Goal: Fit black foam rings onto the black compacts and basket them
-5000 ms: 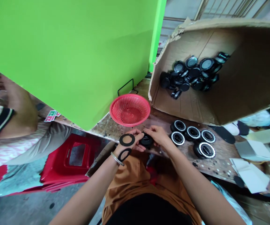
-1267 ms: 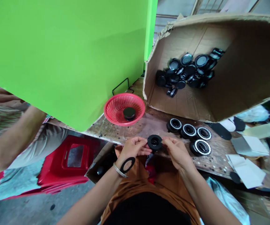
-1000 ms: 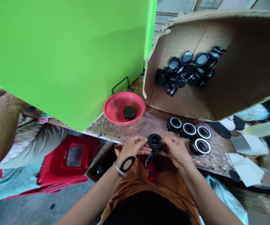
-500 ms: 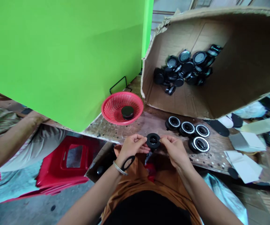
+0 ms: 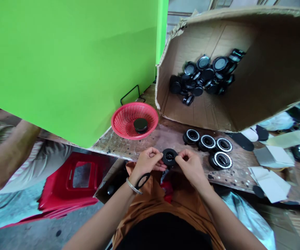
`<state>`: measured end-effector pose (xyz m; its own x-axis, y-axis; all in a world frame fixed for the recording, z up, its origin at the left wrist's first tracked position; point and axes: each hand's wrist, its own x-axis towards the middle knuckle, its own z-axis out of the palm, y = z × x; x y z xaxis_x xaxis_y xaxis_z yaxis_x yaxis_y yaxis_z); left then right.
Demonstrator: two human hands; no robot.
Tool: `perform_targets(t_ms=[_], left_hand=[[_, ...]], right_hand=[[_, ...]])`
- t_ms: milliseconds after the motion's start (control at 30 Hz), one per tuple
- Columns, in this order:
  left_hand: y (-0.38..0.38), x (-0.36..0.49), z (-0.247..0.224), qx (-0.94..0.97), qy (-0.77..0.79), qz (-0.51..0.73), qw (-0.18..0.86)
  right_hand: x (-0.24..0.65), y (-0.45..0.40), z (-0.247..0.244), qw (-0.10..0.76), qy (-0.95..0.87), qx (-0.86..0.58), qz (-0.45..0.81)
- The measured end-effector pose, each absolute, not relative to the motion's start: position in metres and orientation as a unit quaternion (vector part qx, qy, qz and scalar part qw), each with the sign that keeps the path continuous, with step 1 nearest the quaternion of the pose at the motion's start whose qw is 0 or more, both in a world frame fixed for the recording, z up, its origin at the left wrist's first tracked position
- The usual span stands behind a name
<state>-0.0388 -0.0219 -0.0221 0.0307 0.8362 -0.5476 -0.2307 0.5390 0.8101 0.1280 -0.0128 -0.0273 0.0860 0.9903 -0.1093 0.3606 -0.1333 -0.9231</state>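
Both my hands hold one small round black part (image 5: pixel 169 157) over the near edge of the worn wooden table (image 5: pixel 170 137). My left hand (image 5: pixel 147 162) pinches its left side; my right hand (image 5: pixel 190 167) pinches its right side. A flat black ring (image 5: pixel 142 181) hangs at my left wrist beside a metal bangle. Several black round parts with silver rims (image 5: pixel 208 147) lie on the table just right of my hands. A red mesh basket (image 5: pixel 125 119) beyond my left hand holds one black disc (image 5: pixel 140 124).
A big tilted cardboard box (image 5: pixel 256 86) at the back right holds a heap of black round parts (image 5: pixel 204 74). A green panel (image 5: pixel 69 59) fills the upper left. White paper pieces (image 5: pixel 269 173) lie right. A red plastic stool (image 5: pixel 71 178) and another person's arm (image 5: pixel 6 159) are left.
Since five seconds ago a black disc has appeared in the red basket and one flat ring is gone from my left hand. In the last second my hands closed tighter on the black part.
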Motion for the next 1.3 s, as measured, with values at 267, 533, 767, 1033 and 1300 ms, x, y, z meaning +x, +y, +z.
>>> perform_targets(t_ms=[267, 533, 767, 1033, 1300], left_hand=[[-0.014, -0.043, -0.018, 0.301, 0.553, 0.363, 0.687], [0.007, -0.041, -0.019, 0.362, 0.565, 0.292, 0.681], [-0.011, -0.037, 0.005, 0.418, 0.588, 0.335, 0.606], [0.018, -0.116, 0.069, 0.471, 0.712, 0.485, 0.187], [0.046, -0.131, 0.059, 0.49, 0.733, 0.428, 0.197]], right_hand=[[0.136, -0.006, -0.017, 0.325, -0.394, -0.554, 0.657], [0.121, 0.02, -0.023, 0.278, -0.47, -0.581, 0.604], [0.128, 0.01, -0.024, 0.332, -0.584, -0.558, 0.488], [0.18, 0.027, -0.014, 0.287, -0.738, -0.611, -0.011], [0.172, 0.011, -0.021, 0.3, -0.784, -0.543, -0.009]])
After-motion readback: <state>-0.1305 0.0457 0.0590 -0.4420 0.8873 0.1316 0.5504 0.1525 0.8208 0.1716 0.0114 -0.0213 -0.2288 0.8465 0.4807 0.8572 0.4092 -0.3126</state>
